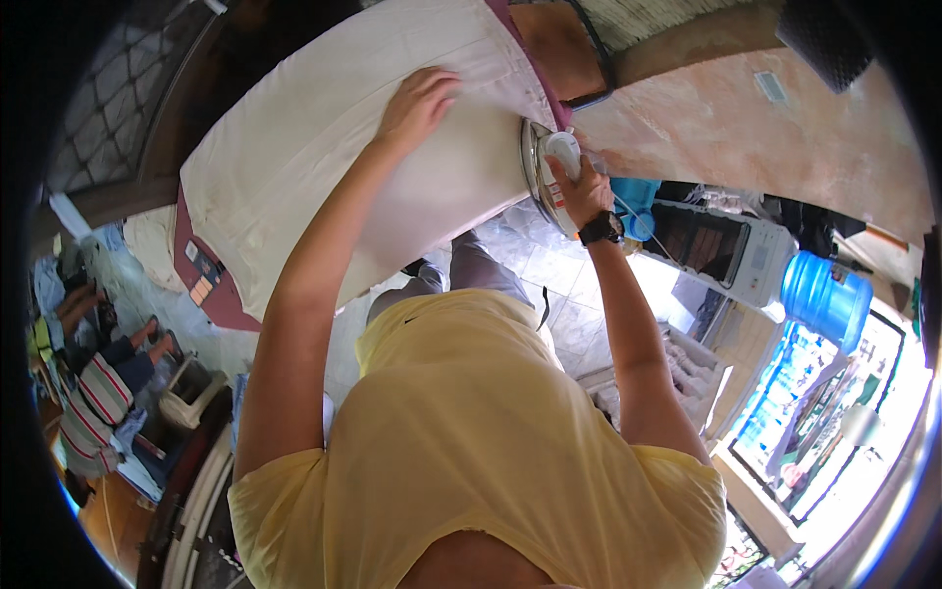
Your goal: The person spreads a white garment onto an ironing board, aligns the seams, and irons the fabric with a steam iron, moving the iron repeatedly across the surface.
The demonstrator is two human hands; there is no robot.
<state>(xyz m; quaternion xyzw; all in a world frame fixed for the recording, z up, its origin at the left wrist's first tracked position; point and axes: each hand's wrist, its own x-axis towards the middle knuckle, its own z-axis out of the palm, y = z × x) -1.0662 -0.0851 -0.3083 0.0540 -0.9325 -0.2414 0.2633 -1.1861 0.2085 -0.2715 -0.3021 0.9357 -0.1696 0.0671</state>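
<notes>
A large cream cloth point(294, 167) lies spread over an ironing board, whose maroon cover point(221, 294) shows at the left corner and along the far right edge. My left hand point(420, 106) rests on the cloth toward its far side, fingers stretched out and holding nothing. At the board's right end my right hand point(587, 191) is closed round the handle of a clothes iron point(557, 169). The iron is tilted up on its side, its metal soleplate facing the cloth's right edge. How much of the soleplate touches the cloth, I cannot tell.
Right of the iron are a blue container point(636, 201), a white oven-like appliance point(741, 250) and a large blue water bottle point(829, 294). A pinkish wall point(726, 128) stands beyond. At far left, a person in a striped shirt point(96, 407) is near a beige plastic chair point(188, 393).
</notes>
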